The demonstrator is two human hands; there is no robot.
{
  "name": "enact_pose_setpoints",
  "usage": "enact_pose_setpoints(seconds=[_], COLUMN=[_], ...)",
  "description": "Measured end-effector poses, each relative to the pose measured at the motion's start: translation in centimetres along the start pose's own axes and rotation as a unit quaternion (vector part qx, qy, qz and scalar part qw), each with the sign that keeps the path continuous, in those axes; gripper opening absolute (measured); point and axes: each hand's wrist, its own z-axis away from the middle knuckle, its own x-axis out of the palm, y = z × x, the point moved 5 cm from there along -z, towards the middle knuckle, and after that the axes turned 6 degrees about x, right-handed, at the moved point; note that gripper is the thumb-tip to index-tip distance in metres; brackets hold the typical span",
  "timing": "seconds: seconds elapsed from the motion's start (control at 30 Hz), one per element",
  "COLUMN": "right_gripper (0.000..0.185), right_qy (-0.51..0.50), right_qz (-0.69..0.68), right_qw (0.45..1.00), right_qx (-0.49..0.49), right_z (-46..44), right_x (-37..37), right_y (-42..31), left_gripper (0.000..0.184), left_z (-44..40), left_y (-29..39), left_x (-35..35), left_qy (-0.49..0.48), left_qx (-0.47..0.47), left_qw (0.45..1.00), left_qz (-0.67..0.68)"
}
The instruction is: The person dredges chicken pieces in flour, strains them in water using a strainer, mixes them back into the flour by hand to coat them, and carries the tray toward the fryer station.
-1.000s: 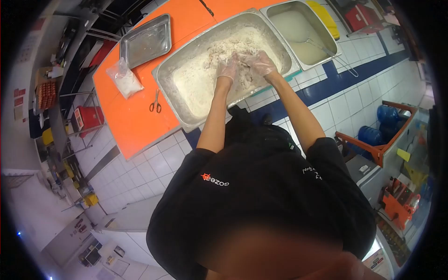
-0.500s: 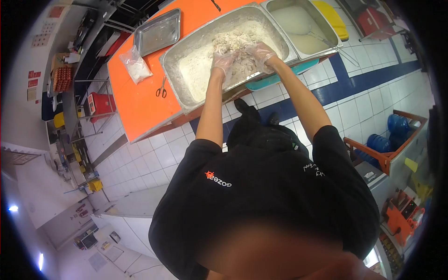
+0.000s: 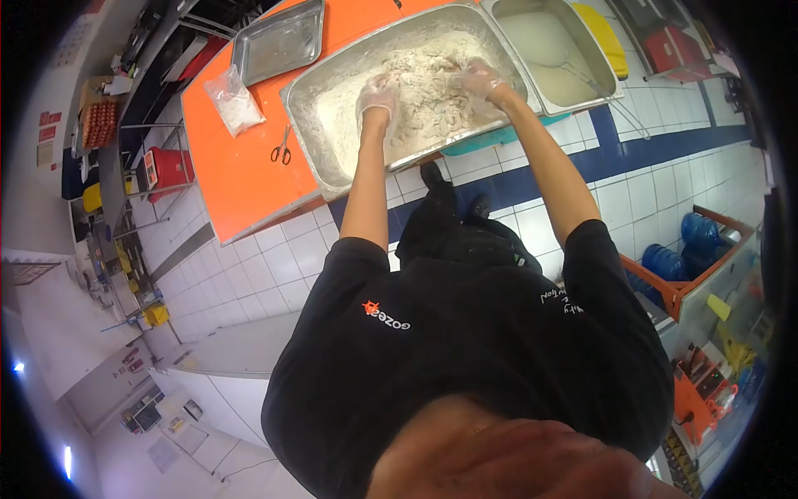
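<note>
A large metal pan [image 3: 312, 145] holds pale flour [image 3: 337, 116] and many lumpy flour-coated pieces [image 3: 428, 96], whose kind I cannot make out. My left hand [image 3: 380, 93], in a clear plastic glove, is at the left side of the lumps, its fingers loosely curved and apart. On the other side is my right hand [image 3: 480, 79], gloved the same way, with its fingers loosely spread over the coated pieces. Neither hand visibly grips a piece; the fingertips are partly hidden by flour.
Right of the pan stands a metal tub of cloudy liquid [image 3: 532, 37] with a long-handled strainer [image 3: 594, 87] in it. On the orange table [image 3: 249, 187] are scissors [image 3: 283, 154], a plastic bag of white powder [image 3: 237, 104] and a metal tray [image 3: 283, 46].
My hands have moved apart, the left one to the left and the right one slightly right. The lumps heaped between them now lie spread out in the pan.
</note>
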Motion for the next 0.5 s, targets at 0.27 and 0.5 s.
enact_pose_setpoints(seconds=[0.27,0.5], right_gripper=[0.069,0.062], right_qy=[-0.009,-0.161], right_qz=[0.092,-0.053], right_qw=[0.991,0.977], right_qx=[0.092,0.128], right_z=[-11.9,-13.1], right_x=[4.3,9.6], right_y=[3.9,3.4], left_gripper=[0.072,0.066], left_z=[-5.5,-7.0], left_y=[-6.8,-4.5], left_x=[0.0,5.0], left_qy=[0.09,-0.077], left_qx=[-0.123,-0.102], left_qw=[0.988,0.991], left_qz=[-0.006,0.031])
